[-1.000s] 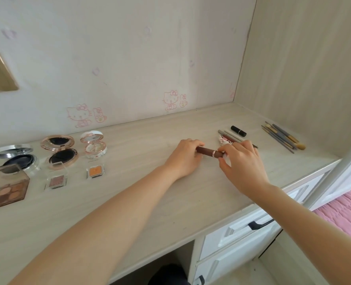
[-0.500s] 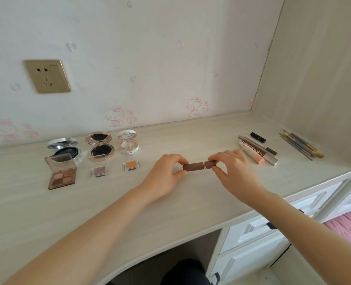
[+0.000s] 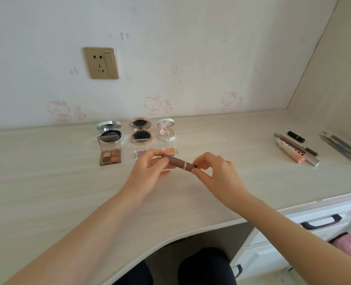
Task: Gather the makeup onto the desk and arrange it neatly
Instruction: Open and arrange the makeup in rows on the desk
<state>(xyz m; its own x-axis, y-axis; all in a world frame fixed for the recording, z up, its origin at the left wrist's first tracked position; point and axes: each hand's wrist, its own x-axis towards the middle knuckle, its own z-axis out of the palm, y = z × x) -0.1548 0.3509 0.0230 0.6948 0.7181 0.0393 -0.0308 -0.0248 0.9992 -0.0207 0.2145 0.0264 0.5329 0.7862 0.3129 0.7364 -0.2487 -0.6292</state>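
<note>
Brown four-shade palette sits open at the left of the pale wood desk. Behind and right of it are three open round compacts: silver, rose-gold and white, the first two with dark insides. Mid-desk, left hand and right hand each pinch one end of a brown lipstick tube. Far right there's a pink tube, a black lipstick and brushes.

Read on one item only: dark capital letters "ORKEY", printed lengthwise on the pale pink and white plastic tube, lying at the far right of the light wooden desk. Start of the word lost in a printed pattern towards the tube's far end; not legible.
</note>
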